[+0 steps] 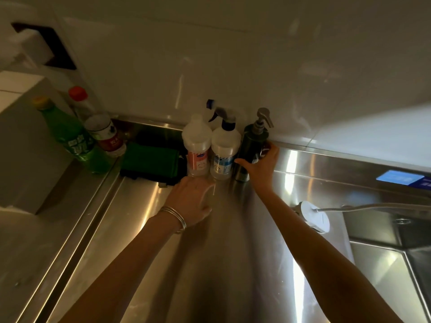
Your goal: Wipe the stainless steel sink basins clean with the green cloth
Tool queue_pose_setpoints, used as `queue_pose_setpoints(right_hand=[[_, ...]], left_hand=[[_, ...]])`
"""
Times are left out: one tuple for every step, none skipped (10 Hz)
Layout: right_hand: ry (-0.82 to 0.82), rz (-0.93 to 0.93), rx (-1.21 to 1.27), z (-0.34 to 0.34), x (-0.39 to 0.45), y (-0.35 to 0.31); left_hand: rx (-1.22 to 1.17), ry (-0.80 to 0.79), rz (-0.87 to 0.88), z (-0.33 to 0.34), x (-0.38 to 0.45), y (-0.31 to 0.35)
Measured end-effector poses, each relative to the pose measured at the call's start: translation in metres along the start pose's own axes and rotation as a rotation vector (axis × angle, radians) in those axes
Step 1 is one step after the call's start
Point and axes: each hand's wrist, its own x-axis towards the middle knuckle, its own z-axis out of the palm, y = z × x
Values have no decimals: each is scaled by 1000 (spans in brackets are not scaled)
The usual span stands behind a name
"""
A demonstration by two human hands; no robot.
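The green cloth (149,160) lies folded at the back left of the steel counter, over a dark holder. My right hand (261,166) grips the dark pump dispenser bottle (250,145) standing against the wall. My left hand (192,199), bangles on its wrist, reaches to the foot of the white bottle with an orange label (197,148); its fingers are blurred and I cannot tell whether they hold it. A steel sink basin (384,264) shows at the lower right, apart from both hands.
A white spray bottle (224,148) stands between the orange-label bottle and the dispenser. A green soda bottle (70,136) and a red-capped bottle (102,129) stand at the left. A white round plug with a cable (314,216) lies near the basin. A white box (21,141) sits left.
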Motion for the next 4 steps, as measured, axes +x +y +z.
queue_pose_setpoints(right_hand=[[10, -7, -7, 4, 7, 0], [4, 0, -67, 3, 8, -3], [-13, -2, -105, 0, 10, -5], [-53, 12, -162, -9, -2, -14]], left_hand=[[-20, 46, 16, -3, 8, 1], [-30, 58, 32, -9, 12, 7], [-11, 63, 56, -13, 17, 13], [72, 72, 66, -16, 14, 14]])
